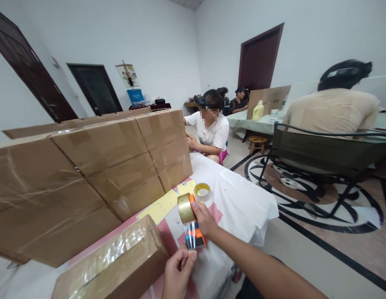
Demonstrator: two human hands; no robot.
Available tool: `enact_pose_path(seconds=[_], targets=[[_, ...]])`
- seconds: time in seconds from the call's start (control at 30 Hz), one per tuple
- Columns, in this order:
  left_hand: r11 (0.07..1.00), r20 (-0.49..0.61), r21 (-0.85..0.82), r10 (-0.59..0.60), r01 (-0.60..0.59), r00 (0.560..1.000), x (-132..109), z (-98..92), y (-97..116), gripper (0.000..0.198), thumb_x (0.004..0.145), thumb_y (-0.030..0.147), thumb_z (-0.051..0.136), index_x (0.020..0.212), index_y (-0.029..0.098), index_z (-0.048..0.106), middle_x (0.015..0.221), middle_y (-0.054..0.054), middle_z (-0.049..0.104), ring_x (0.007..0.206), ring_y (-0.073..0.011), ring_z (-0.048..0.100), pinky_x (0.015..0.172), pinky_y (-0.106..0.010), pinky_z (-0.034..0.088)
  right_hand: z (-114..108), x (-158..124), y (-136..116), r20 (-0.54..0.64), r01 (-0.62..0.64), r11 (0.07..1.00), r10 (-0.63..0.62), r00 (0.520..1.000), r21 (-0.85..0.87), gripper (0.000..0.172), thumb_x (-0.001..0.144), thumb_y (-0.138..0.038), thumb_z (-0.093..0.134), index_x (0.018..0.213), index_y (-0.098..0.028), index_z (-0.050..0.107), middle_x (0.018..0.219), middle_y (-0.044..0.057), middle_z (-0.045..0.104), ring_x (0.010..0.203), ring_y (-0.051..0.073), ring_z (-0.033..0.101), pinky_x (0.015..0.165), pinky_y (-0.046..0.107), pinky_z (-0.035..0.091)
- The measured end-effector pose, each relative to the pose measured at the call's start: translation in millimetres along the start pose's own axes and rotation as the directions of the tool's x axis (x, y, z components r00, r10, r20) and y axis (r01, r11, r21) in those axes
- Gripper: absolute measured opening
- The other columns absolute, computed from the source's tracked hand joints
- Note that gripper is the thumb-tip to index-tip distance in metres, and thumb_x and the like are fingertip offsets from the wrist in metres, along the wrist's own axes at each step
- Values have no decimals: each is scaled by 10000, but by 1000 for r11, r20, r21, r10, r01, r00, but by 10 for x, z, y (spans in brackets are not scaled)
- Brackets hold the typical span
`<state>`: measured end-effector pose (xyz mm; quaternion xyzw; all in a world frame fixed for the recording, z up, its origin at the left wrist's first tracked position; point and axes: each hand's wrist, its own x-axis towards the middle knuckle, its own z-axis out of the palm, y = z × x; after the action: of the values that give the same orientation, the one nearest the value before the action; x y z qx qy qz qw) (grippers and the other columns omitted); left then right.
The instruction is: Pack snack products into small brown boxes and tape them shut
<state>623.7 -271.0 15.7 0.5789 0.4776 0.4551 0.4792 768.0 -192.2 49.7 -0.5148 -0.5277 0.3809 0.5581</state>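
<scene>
My right hand (pixel 205 219) is closed around an orange and blue tape dispenser (pixel 195 236), which carries a roll of clear brownish packing tape (pixel 185 208). Just below it, my left hand (pixel 179 268) pinches the free end of the tape at the dispenser's lower edge. Left of my hands lies a long cardboard box (pixel 118 265) with shiny tape along its top. A second, nearly used-up tape roll (pixel 202 189) rests on the table beyond the dispenser.
Stacked cardboard boxes (pixel 118 166) form a wall along the table's left and far side. The white-covered table (pixel 243 199) ends at the right. A person in a white shirt (pixel 213 135) sits beyond it; another sits in a dark folding chair (pixel 330 153) at right.
</scene>
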Motion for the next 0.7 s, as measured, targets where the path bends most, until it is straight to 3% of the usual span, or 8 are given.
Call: enact_pose_path(seconds=[0.1, 0.2, 0.5, 0.63, 0.7], targets=[[999, 62, -41, -18, 20, 998, -44, 39, 63, 686, 716, 778, 648, 499, 210, 333, 590, 43, 272, 592, -117, 306, 572, -251, 331, -58, 82, -69, -20, -18, 995, 20, 1000, 97, 526, 875, -726, 446, 801, -210, 517, 795, 29, 530, 791, 204, 524, 756, 338, 454], [999, 65, -27, -39, 41, 997, -51, 68, 72, 708, 670, 812, 656, 482, 214, 327, 577, 43, 270, 583, -120, 317, 571, -258, 334, -122, 148, -158, -3, 38, 989, -38, 999, 143, 467, 838, -635, 575, 700, -212, 433, 651, -30, 375, 627, 140, 387, 593, 275, 364], [999, 11, -29, 13, -13, 1000, 59, -28, -385, 603, 749, 678, 705, 500, 192, 448, 588, 25, 382, 582, -131, 388, 585, -255, 365, -144, 32, -281, -104, -11, 967, 38, 994, 255, 379, 812, -566, 602, 789, -200, 508, 700, 0, 491, 685, 164, 461, 617, 274, 428], [997, -4, -12, 74, -74, 997, 59, -41, -391, 578, 781, 646, 695, 503, 186, 481, 587, 27, 382, 573, -129, 395, 584, -250, 362, -145, -51, -327, -101, 6, 948, 27, 995, 317, 380, 812, -560, 611, 766, -206, 482, 692, -7, 460, 662, 154, 432, 617, 277, 423], [993, -60, -16, 113, -114, 992, 32, -14, -358, 560, 793, 632, 693, 511, 185, 507, 588, 28, 373, 585, -133, 401, 593, -246, 360, -124, -80, -353, -132, -41, 939, 91, 987, 341, 392, 790, -581, 615, 771, -212, 487, 723, 6, 479, 711, 175, 469, 659, 294, 449]])
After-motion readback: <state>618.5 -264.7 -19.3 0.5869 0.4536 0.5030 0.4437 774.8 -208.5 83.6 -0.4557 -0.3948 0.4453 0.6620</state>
